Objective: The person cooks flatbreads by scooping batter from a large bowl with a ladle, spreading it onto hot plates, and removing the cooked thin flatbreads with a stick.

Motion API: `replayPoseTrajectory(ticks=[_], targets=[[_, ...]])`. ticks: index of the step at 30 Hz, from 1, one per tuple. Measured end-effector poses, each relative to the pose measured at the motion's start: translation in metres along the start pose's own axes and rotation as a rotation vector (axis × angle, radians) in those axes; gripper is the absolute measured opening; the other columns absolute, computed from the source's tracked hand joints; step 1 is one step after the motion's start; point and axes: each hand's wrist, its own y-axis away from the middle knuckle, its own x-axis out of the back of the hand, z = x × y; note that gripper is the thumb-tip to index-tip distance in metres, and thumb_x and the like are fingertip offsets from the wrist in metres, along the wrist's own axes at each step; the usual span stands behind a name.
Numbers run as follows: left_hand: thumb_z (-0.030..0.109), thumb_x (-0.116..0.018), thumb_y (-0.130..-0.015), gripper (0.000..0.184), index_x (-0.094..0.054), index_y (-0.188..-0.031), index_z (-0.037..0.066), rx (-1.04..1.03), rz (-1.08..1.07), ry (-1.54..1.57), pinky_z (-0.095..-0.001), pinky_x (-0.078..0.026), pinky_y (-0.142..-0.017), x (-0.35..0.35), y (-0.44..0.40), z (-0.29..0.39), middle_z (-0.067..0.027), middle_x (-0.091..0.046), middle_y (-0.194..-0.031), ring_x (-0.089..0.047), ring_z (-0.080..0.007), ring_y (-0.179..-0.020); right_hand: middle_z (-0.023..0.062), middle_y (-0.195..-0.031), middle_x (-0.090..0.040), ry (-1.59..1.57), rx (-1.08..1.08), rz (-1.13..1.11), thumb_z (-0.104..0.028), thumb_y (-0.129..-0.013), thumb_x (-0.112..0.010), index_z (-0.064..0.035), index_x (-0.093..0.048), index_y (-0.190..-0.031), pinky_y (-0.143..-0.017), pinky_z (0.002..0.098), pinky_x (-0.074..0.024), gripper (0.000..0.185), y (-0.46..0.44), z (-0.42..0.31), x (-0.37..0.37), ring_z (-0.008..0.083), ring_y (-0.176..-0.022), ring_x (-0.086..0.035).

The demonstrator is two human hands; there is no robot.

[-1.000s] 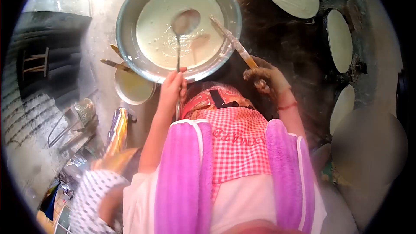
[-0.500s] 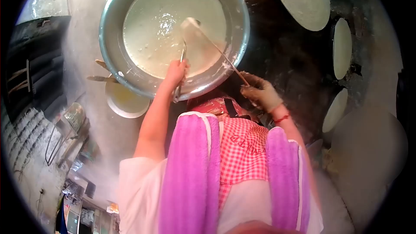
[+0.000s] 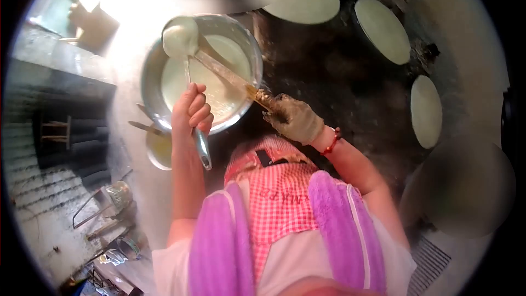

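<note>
My left hand is closed around the metal handle of a ladle. The ladle's bowl, heaped with thick whitish batter, is raised over the far left side of a large metal basin. More pale batter lies in the basin. In a stained work glove, my right hand grips the near end of a flat wooden stick. Pale batter coats the stick, and its far end reaches the ladle bowl; whether they touch I cannot tell.
Left of the basin stands a small bowl of yellowish liquid, with utensil handles beside it. Large pale rounds lie on the dark surface to the right and behind. A cardboard box sits far left.
The ladle has risen from the batter and moved left, now full. My right hand has brought the stick toward the ladle. The view has shifted, so the basin appears smaller.
</note>
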Motion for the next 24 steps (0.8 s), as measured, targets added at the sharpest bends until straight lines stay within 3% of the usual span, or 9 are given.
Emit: replayPoseTrajectory(ticks=[1, 5, 10, 12, 14, 16, 18, 21, 24], targets=[[0.021, -0.039, -0.102, 0.025, -0.052, -0.104, -0.001, -0.049, -0.101, -0.033, -0.0193, -0.026, -0.032, -0.012, 0.006, 0.016, 0.0068, -0.029, -0.056, -0.027, -0.0025, -0.037, 0.01, -0.083, -0.06, -0.179, 0.126, 0.034, -0.016, -0.084, -0.066, -0.0099, -0.059, -0.126, -0.063, 0.034, -0.0493, 0.043, -0.013, 0.0, 0.007, 0.0226, -0.068, -0.059], [0.022, -0.034, -0.104, 0.035, -0.047, -0.123, -0.003, -0.184, -0.276, -0.031, -0.02, -0.026, -0.033, -0.06, 0.038, 0.081, 0.0045, -0.031, -0.063, -0.027, -0.0033, -0.04, 0.0017, -0.09, -0.066, -1.101, -0.226, -0.201, -0.013, -0.085, -0.066, -0.0107, -0.053, -0.132, -0.042, 0.0178, -0.0404, 0.048, -0.048, -0.045, 0.053, 0.0036, -0.05, -0.051], [0.021, -0.034, -0.103, 0.035, -0.043, -0.128, -0.003, 0.004, -0.313, 0.006, -0.0188, -0.025, -0.033, -0.04, 0.043, 0.11, 0.0062, -0.028, -0.06, -0.028, -0.0024, -0.041, 0.027, -0.097, -0.062, -1.925, -0.058, -0.5, -0.014, -0.086, -0.062, -0.0048, -0.035, -0.142, -0.034, 0.0261, -0.0421, 0.062, -0.076, -0.023, 0.009, 0.0177, -0.04, -0.053], [0.02, -0.031, -0.104, 0.038, -0.04, -0.129, -0.007, 0.309, -0.408, 0.443, -0.0206, -0.031, -0.037, -0.022, 0.043, 0.101, 0.0045, -0.032, -0.062, -0.032, -0.0052, -0.043, 0.0244, -0.098, -0.061, -1.914, -0.285, -0.491, -0.018, -0.085, -0.064, -0.0066, -0.034, -0.142, -0.033, 0.0263, -0.0414, 0.065, -0.069, 0.008, -0.034, 0.0185, -0.04, -0.053], [0.021, -0.029, -0.104, 0.041, -0.036, -0.129, -0.011, 0.473, -0.261, 0.76, -0.0225, -0.036, -0.041, 0.018, 0.032, 0.099, 0.0023, -0.037, -0.064, -0.036, -0.0084, -0.046, 0.0195, -0.097, -0.061, -1.842, -0.365, -0.45, -0.015, -0.081, -0.066, 0.0035, -0.038, -0.136, -0.051, 0.0263, -0.0489, 0.064, -0.045, 0.02, -0.05, 0.019, -0.063, -0.06], [0.022, -0.028, -0.104, 0.043, -0.036, -0.129, -0.012, 0.517, -0.133, 0.882, -0.0232, -0.039, -0.044, 0.055, 0.021, 0.101, 0.0011, -0.039, -0.065, -0.038, -0.01, -0.048, 0.0179, -0.095, -0.061, -1.807, -0.495, -0.436, -0.006, -0.077, -0.068, 0.01, -0.04, -0.131, -0.069, 0.0277, -0.0513, 0.063, -0.014, 0.038, -0.058, 0.0234, -0.085, -0.061], [0.024, -0.029, -0.104, 0.045, -0.035, -0.13, -0.012, 0.541, -0.055, 0.968, -0.0244, -0.039, -0.044, 0.077, 0.019, 0.107, 0.001, -0.039, -0.064, -0.038, -0.0102, -0.048, 0.0217, -0.102, -0.061, -1.766, -0.74, -0.367, -0.004, -0.08, -0.068, 0.0065, -0.041, -0.132, -0.067, 0.0307, -0.055, 0.059, 0.024, 0.053, -0.048, 0.027, -0.085, -0.065], [0.024, -0.029, -0.104, 0.044, -0.034, -0.132, -0.01, 0.549, -0.093, 1.0, -0.0252, -0.035, -0.04, 0.082, 0.027, 0.111, 0.0009, -0.039, -0.064, -0.034, -0.0097, -0.045, 0.0217, -0.103, -0.063, -1.654, -0.815, -0.283, -0.005, -0.081, -0.069, 0.0039, -0.046, -0.13, -0.056, 0.0279, -0.0549, 0.054, 0.047, 0.031, 0.0, 0.0248, -0.08, -0.067], [0.021, -0.033, -0.103, 0.043, -0.033, -0.133, -0.01, 0.383, -0.357, 0.519, -0.0257, -0.035, -0.038, 0.079, 0.026, 0.106, 0.0012, -0.035, -0.062, -0.035, -0.009, -0.044, 0.0186, -0.103, -0.064, -1.457, -0.687, -0.197, -0.005, -0.083, -0.068, 0.0014, -0.048, -0.13, -0.057, 0.0267, -0.0538, 0.052, 0.034, 0.006, 0.03, 0.0197, -0.077, -0.066]])
